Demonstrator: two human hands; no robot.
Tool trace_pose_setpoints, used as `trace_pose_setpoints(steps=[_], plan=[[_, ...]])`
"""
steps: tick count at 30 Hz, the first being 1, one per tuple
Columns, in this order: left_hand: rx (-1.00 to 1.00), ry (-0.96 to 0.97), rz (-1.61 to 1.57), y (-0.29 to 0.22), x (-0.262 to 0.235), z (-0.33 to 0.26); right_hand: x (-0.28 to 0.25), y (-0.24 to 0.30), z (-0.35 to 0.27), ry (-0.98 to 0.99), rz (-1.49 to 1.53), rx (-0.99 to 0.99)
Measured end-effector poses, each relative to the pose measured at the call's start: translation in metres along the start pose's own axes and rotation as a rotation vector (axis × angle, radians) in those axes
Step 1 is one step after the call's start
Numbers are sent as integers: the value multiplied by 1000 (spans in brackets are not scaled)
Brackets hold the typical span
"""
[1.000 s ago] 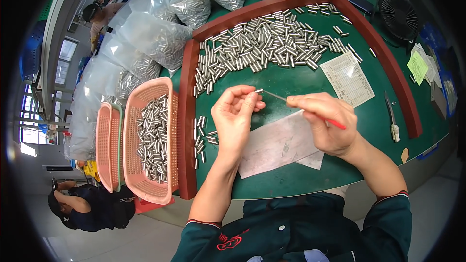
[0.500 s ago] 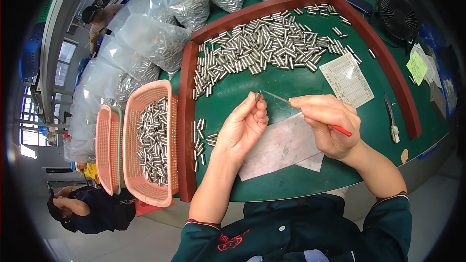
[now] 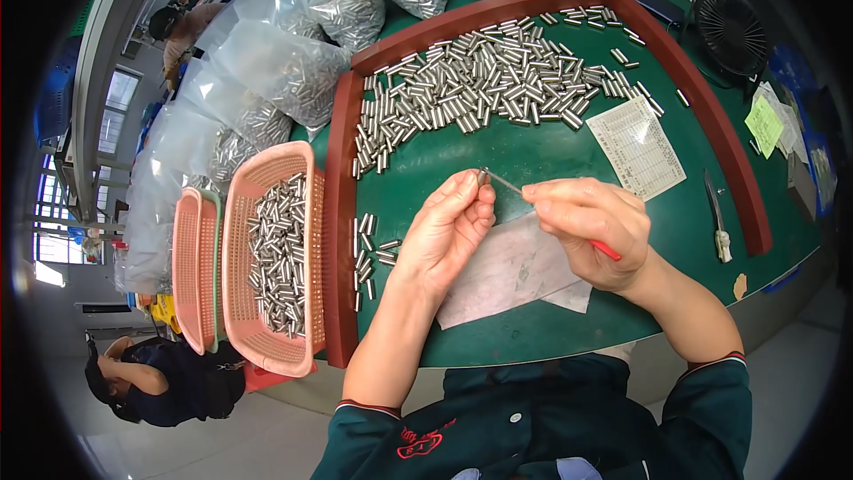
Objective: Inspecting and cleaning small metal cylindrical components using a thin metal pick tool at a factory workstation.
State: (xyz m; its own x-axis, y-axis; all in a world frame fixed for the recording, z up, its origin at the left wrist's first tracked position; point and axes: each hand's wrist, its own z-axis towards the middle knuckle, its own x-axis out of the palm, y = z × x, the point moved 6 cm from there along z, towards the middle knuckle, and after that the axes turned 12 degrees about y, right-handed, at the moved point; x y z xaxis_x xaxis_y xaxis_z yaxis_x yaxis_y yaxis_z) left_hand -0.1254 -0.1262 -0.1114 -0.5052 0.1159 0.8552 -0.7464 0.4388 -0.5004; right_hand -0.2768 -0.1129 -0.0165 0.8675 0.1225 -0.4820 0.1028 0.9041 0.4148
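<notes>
A: Where's the piece rn?

B: Small metal tube point(image 3: 482, 177), pinched at the fingertips of the left hand point(image 3: 444, 231), held up over the green desk point(image 3: 533, 147). Fingers closed on it.

A: And the other hand?

B: Right hand point(image 3: 591, 227) just beside it, closed around a thin probe w/ red handle point(image 3: 569, 218). Metal tip touches the tube end; red end sticks out past the palm.

A: Below them?

B: White paper sheet point(image 3: 506, 271) on the desk, directly under both hands.

A: Rest of the tubes?

B: Big loose pile of metal tubes point(image 3: 480, 89) farther back inside the red-brown rim point(image 3: 336, 213). Few more near the left wrist. Pink basket point(image 3: 267, 258) w/ tubes sits left, outside the rim.
</notes>
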Motion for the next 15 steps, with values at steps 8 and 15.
trace_pose_setpoints(steps=[8,15], plan=[[165,-185,519,-12,12,-5,-8,-7,-5,-156,-55,91],[304,-251,644,-23,12,-7,-2,-4,0,-47,-51,40]])
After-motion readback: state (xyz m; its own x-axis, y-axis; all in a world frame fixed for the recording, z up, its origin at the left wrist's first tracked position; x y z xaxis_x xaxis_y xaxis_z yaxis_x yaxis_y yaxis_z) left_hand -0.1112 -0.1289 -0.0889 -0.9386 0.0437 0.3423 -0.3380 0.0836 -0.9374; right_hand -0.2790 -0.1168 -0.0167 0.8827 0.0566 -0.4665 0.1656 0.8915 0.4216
